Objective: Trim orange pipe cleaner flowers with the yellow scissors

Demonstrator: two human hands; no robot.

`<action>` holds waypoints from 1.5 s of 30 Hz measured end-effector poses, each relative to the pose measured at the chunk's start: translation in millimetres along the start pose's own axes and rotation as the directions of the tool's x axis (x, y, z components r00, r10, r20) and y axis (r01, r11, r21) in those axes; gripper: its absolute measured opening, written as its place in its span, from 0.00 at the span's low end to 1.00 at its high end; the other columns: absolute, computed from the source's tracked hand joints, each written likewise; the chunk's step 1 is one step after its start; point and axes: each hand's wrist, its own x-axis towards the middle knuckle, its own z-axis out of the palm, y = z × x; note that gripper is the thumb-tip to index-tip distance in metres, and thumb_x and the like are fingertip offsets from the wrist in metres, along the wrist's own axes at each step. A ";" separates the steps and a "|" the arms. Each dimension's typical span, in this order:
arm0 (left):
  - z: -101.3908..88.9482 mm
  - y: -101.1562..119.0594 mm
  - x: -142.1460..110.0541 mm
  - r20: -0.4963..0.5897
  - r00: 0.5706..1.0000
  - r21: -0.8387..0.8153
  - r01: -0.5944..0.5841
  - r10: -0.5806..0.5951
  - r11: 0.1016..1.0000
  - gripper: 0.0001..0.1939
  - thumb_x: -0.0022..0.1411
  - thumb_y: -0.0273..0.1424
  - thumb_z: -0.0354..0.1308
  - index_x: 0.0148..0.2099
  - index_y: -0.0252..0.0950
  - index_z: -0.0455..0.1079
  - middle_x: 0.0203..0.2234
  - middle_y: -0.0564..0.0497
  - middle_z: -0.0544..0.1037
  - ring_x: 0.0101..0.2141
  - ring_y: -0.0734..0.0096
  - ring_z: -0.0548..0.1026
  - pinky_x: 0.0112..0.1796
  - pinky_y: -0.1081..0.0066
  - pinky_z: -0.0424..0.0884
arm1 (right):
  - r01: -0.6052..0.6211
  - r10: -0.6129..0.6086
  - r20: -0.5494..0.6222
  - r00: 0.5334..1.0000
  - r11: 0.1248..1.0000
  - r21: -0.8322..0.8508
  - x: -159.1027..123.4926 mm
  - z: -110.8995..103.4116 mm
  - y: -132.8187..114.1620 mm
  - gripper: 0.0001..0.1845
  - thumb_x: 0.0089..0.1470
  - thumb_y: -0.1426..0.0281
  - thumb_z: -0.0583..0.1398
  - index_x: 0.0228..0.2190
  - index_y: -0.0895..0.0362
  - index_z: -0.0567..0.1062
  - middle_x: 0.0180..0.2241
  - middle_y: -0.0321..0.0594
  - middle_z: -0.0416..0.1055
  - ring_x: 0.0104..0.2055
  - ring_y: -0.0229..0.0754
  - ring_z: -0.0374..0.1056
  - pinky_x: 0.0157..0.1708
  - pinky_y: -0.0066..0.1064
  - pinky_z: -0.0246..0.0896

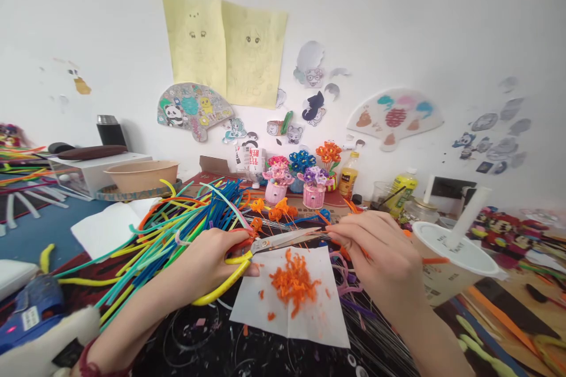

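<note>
My left hand [216,262] is closed around a pair of scissors with yellow handles [221,290]. The steel blades [287,240] point right, and something orange and fuzzy shows by my left fingertips. My right hand [380,253] pinches a thin orange pipe cleaner [325,232] at the blade tips; much of it is hidden by the fingers. Below the blades lies a white paper sheet [309,327] with a heap of orange fuzz clippings [294,283] on it. Small orange pipe-cleaner flowers [283,210] stand just behind the scissors.
Left of my hands is a bundle of coloured pipe cleaners [177,235]. A blue glue gun [38,309] lies at the far left. Potted pipe-cleaner flowers [313,185] and bottles [349,175] line the wall. A lidded cup [455,259] stands beside my right hand.
</note>
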 end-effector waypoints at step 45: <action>-4.4 12.0 -1.6 0.150 0.989 -0.124 0.018 0.000 0.992 0.14 0.58 0.43 0.52 0.33 0.37 0.66 0.22 0.54 0.70 0.25 0.71 0.65 0.26 0.74 0.55 | 0.001 0.000 -0.037 0.999 1.000 0.026 3.9 -0.8 -6.3 0.11 0.54 0.84 0.58 0.29 0.58 0.75 0.26 0.42 0.74 0.29 0.41 0.68 0.33 0.35 0.61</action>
